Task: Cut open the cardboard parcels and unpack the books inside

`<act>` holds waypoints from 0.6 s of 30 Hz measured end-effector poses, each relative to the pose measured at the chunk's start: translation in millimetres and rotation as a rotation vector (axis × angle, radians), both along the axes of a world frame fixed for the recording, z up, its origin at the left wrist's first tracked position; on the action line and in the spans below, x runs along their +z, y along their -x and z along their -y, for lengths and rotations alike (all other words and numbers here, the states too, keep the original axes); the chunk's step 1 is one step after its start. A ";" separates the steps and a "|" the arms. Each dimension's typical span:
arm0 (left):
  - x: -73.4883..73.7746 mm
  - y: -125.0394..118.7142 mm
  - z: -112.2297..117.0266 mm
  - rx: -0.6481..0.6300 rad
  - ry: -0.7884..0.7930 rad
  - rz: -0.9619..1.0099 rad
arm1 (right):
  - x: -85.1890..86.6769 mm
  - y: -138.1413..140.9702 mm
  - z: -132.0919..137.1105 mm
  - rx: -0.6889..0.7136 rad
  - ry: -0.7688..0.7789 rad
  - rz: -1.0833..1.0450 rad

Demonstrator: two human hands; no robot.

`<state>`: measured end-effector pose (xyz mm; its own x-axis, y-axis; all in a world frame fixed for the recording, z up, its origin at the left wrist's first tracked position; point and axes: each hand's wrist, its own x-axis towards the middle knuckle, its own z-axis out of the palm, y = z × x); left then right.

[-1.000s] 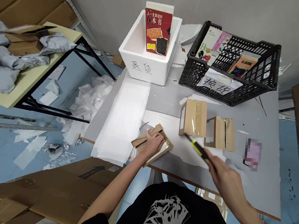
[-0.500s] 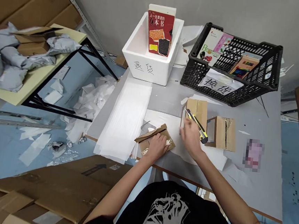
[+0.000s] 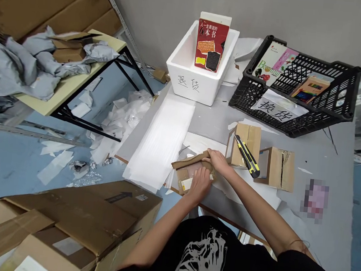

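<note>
A small opened cardboard box [image 3: 181,174] with a raised flap lies near the table's front edge, a white label showing on it. My left hand [image 3: 200,183] is on this box, its fingers curled at the opening; the fingertips are partly hidden. At the box's far right edge my right hand [image 3: 217,162] grips the raised flap. Just right of that hand, a yellow and black utility knife [image 3: 247,156] rests across a taped carton [image 3: 252,135]. Another taped carton [image 3: 283,167] stands beside it.
White foam sheets [image 3: 163,138] are stacked on the left of the table. Behind stand a white foam bin [image 3: 187,87] with a red book [image 3: 210,45] and a black crate [image 3: 295,124] holding books. Large cartons [image 3: 98,212] stand at front left; grey parcels [image 3: 31,63] cover a side table.
My right hand has left the utility knife's side and moved left onto the box flap. The left hand stays on the box. The view has shifted, so everything appears further right.
</note>
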<state>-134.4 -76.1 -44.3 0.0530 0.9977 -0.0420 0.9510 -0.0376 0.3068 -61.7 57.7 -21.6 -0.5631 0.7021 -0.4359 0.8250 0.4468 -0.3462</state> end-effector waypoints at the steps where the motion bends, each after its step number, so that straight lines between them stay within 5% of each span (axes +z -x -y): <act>1: -1.4 0.4 1.6 -0.018 -0.011 0.012 | -0.2 -0.1 0.9 -0.001 -0.002 0.002; 5: -1.3 7.2 2.9 -0.097 0.003 0.075 | -3.5 0.1 4.8 -0.029 -0.009 0.027; 12: 0.1 17.7 -14.3 0.018 0.153 0.089 | -8.3 1.3 13.5 -0.118 0.005 0.081; 18: 1.3 18.6 -20.9 -0.021 0.217 0.104 | -10.9 5.3 11.3 -0.188 0.051 0.100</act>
